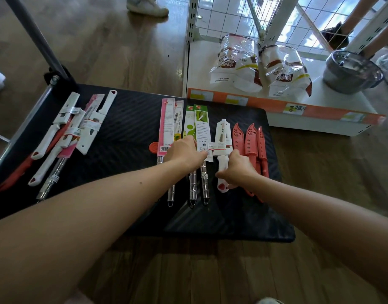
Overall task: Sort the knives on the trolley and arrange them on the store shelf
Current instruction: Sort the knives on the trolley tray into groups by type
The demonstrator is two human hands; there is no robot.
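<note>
Bright daylight comes through the wire grid (243,16) far right — glare on the plastic bags (237,60); the edges bow with wide-angle distortion, and the near edge looks perhaps slightly soft.

- The left hand (184,153) lies on a row of four packaged knives (166,123), set side by side on the trolley (127,119) with their handles toward the person.
- Just right of it, the right hand (237,170) grips the handle of a single sheathed knife (222,137).
- Right of the right hand, three sheathed knives (250,141) lie together near the trolley's edge.
- Well left of the left hand, a loose heap of knives (68,132) lies at the trolley's far-left end.
- Beyond the right hand stands the store shelf (309,119); two bags (234,62) sit on it, with a metal pot (350,73) to their right.
</note>
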